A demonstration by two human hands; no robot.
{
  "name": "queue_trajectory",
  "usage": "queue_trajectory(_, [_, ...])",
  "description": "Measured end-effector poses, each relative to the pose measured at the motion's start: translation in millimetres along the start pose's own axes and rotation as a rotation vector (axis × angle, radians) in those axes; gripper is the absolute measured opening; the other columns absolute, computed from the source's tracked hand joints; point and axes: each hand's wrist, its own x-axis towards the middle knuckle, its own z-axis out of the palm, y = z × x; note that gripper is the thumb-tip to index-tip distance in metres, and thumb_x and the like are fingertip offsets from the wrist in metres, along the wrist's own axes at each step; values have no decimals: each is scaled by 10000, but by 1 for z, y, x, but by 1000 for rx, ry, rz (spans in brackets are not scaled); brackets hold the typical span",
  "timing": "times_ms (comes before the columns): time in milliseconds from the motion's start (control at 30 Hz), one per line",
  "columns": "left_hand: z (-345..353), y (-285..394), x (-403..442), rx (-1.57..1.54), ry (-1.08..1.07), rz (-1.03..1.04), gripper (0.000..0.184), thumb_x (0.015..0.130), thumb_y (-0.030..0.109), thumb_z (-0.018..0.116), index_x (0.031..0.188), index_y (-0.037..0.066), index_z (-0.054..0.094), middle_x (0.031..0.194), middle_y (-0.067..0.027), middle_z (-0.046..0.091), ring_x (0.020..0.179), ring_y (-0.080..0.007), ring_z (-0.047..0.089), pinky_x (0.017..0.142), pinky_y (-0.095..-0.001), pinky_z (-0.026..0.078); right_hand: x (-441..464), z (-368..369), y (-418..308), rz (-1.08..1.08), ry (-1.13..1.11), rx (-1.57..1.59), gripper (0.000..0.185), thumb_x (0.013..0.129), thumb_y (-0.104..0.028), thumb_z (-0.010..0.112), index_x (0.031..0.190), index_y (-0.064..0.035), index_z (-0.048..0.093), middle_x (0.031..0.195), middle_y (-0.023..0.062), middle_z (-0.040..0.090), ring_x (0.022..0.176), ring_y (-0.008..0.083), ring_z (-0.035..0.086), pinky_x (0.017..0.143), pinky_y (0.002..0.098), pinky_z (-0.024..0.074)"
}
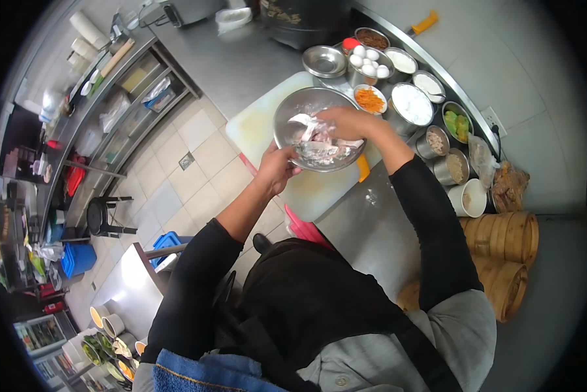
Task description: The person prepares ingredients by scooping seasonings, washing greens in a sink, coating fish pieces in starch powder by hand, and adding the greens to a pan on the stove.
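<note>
A steel mixing bowl (285,117) stands over a pale cutting board (254,124) on the counter. Pinkish pieces that look like raw meat (316,134), coated in white powder, lie inside it. My left hand (278,168) grips the bowl's near-left rim, thumb on the edge. Reaching in from the right, my right hand (342,124) is down among the coated pieces with its fingers curled round some of them. Its fingertips are partly hidden by the pieces. White powder clings to the inner wall of the bowl.
Behind the bowl are a tub of eggs (370,60), shredded carrot (369,100), a tub of white powder (412,104) and stacked steel dishes (324,61). Bamboo steamers (502,238) stand at right. A yellow handle (363,168) juts out beside the board.
</note>
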Motion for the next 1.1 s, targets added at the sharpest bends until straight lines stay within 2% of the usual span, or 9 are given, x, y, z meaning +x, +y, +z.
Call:
queue_trajectory(133, [14, -7, 1, 14, -35, -21, 540, 811, 22, 536, 1329, 153, 449, 1024, -50, 588, 733, -156, 578, 586, -265, 483, -18, -48, 27, 132, 338, 165, 179, 820, -147, 680, 951, -24, 686, 919, 200, 694, 857, 359, 657, 766, 395, 504])
queue_trajectory(267, [36, -5, -1, 21, -107, -23, 519, 824, 16, 527, 1314, 139, 409, 981, -43, 587, 694, -127, 570, 536, -233, 456, -67, -104, 97, 441, 415, 287, 207, 807, -168, 708, 906, 12, 680, 739, 154, 695, 633, 207, 683, 621, 347, 531])
queue_trajectory(400, [56, 1, -13, 48, -94, -56, 506, 822, 14, 531, 1302, 129, 416, 971, -43, 584, 686, -120, 565, 520, -224, 454, -89, -108, 190, 679, 39, -210, 380, 670, -189, 804, 984, -6, 693, 934, 168, 715, 810, 283, 709, 739, 379, 558])
queue_trajectory(500, [69, -1, -14, 54, -81, -86, 507, 820, 9, 536, 1299, 124, 415, 962, -43, 582, 663, -118, 562, 510, -223, 460, -95, -87, 197, 770, -81, 37, 515, 623, -219, 842, 1080, -49, 676, 1047, 183, 694, 946, 333, 684, 821, 401, 543])
queue_trajectory(533, [71, -1, -12, 57, -81, -86, 507, 820, 9, 536, 1299, 124, 415, 962, -43, 582, 663, -118, 562, 510, -223, 460, -95, -67, 207, 597, 26, -59, 614, 612, -212, 855, 1172, -73, 644, 1086, 175, 686, 1026, 359, 651, 867, 406, 531])
queue_trajectory(700, [77, -6, -3, 46, -109, -95, 558, 804, 2, 551, 1335, 130, 435, 1028, -85, 600, 710, -169, 600, 537, -247, 495, -79, -42, 232, 574, 85, -273, 590, 624, -156, 830, 1183, -69, 661, 1138, 178, 673, 1052, 342, 646, 904, 402, 520])
queue_trajectory(867, [88, -9, 10, 83, -113, -90, 553, 802, 12, 556, 1330, 133, 445, 1027, -72, 594, 719, -171, 588, 546, -242, 492, -93, -67, 245, 645, 254, -75, 552, 641, -174, 806, 1170, -76, 677, 1129, 180, 678, 1043, 316, 655, 910, 358, 521])
queue_trajectory(1000, [101, -11, 18, 83, -107, -79, 567, 801, 19, 560, 1342, 141, 444, 1030, -61, 588, 740, -168, 573, 561, -239, 494, -99, -103, 209, 591, 312, 334, 647, 661, -236, 815, 1221, 25, 622, 1172, 194, 650, 1031, 273, 646, 889, 332, 518])
queue_trajectory(1100, [112, -11, 21, 93, -129, -81, 542, 794, 35, 572, 1306, 153, 440, 969, -33, 583, 698, -127, 568, 580, -240, 490, -100, -116, 148, 535, 302, 356, 675, 665, -241, 827, 1239, 37, 605, 1238, 201, 612, 1059, 274, 634, 884, 340, 521])
